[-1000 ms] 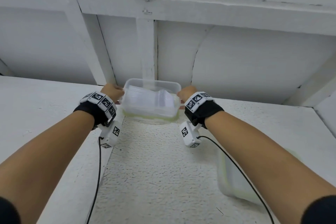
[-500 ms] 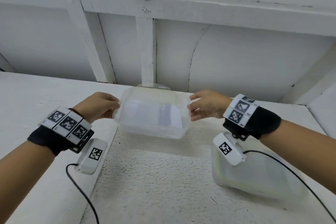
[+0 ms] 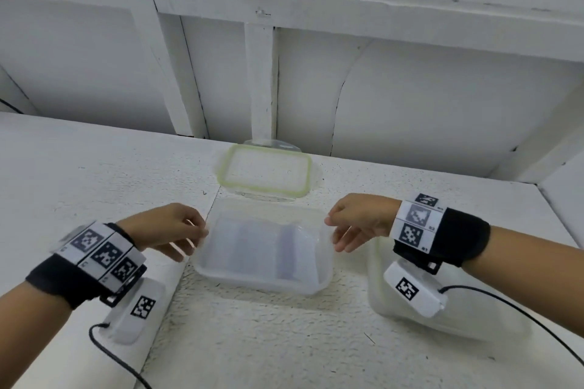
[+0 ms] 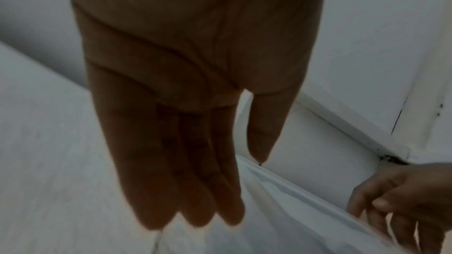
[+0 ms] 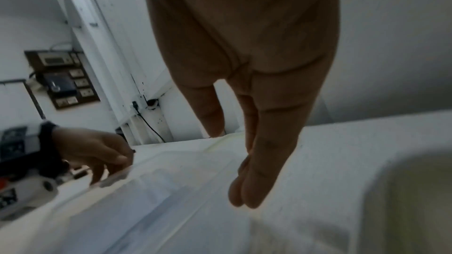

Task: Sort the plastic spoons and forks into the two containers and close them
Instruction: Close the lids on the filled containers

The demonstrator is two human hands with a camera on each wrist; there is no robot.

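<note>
The open clear container (image 3: 264,249) sits on the white desk (image 3: 94,167), with its green-rimmed lid (image 3: 264,176) lying flat just behind it against the wall. The left hand (image 3: 164,229) and the right hand (image 3: 360,219) flank the container's short ends, fingers loosely extended and gripping nothing. A second container (image 3: 467,322) lies to its right, partly under the right wrist.

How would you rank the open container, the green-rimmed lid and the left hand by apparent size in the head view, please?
1. Open container.
2. Green-rimmed lid, though it lies farther from the camera.
3. Left hand.
</note>
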